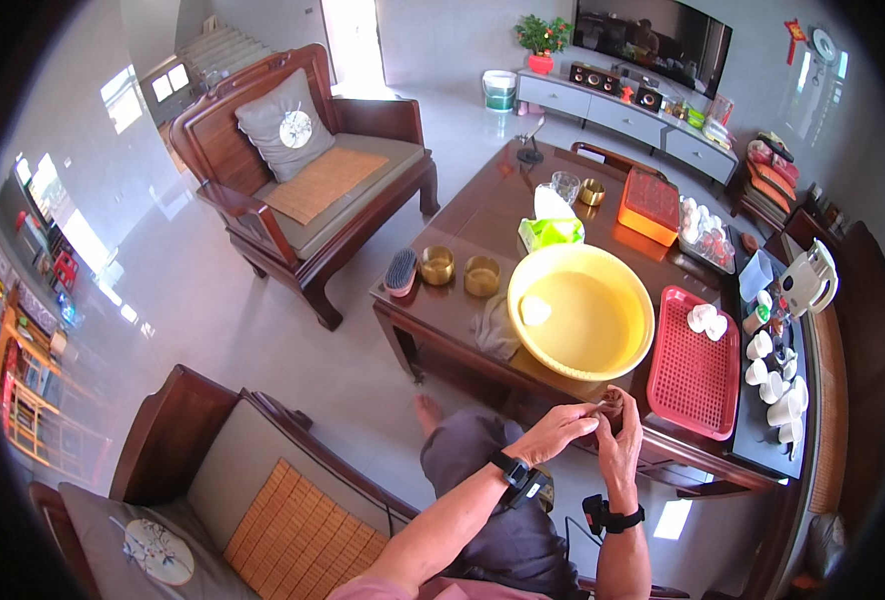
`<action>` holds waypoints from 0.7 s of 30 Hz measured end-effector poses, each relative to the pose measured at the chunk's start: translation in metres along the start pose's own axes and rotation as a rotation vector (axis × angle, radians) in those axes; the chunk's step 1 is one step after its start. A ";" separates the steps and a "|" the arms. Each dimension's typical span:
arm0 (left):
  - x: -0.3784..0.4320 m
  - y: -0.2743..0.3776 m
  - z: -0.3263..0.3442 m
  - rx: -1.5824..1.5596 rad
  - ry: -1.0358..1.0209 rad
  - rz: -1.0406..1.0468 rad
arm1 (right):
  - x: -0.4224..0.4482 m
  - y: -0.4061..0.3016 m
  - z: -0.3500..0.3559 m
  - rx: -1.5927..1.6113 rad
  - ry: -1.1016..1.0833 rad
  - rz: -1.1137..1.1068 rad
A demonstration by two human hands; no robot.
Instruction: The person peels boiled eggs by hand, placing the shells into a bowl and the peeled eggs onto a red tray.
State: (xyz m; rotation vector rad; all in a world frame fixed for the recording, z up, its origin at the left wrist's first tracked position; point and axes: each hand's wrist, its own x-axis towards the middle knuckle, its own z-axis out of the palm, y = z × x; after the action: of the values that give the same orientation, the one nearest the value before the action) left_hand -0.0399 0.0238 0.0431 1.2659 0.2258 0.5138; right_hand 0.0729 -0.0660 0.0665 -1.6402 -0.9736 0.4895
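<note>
My left hand [559, 433] and my right hand [619, 439] meet just in front of the table's near edge. Between their fingers is a small crumpled brown item [609, 409], perhaps cloth; its exact kind cannot be told. Beyond them a large yellow plastic basin [580, 360] holds liquid, with a white object [535, 310] at its left side. A grey cloth [496, 330] lies against the basin's left. To the right, a red perforated plastic tray [694, 405] carries white rounded pieces [706, 321].
The dark wooden table [472, 202] also bears brass-coloured bowls [481, 276], a brush [401, 271], a tissue pack [551, 231], an orange box [649, 206], white cups [771, 388] and an electric kettle [808, 279]. Wooden armchairs [377, 124] stand at the left.
</note>
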 end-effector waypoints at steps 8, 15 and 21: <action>-0.002 -0.013 -0.006 0.092 -0.023 -0.090 | 0.006 0.002 0.013 -0.046 0.125 -0.010; -0.004 0.002 0.004 0.002 0.028 0.012 | 0.017 -0.012 -0.005 0.205 -0.046 0.204; -0.002 -0.009 -0.005 0.242 0.121 -0.069 | 0.005 0.003 -0.003 0.160 -0.136 0.023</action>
State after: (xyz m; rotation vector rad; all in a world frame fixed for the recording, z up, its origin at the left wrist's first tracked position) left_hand -0.0414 0.0254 0.0330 1.4579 0.4429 0.5150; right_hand 0.0792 -0.0637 0.0658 -1.4907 -0.9898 0.6844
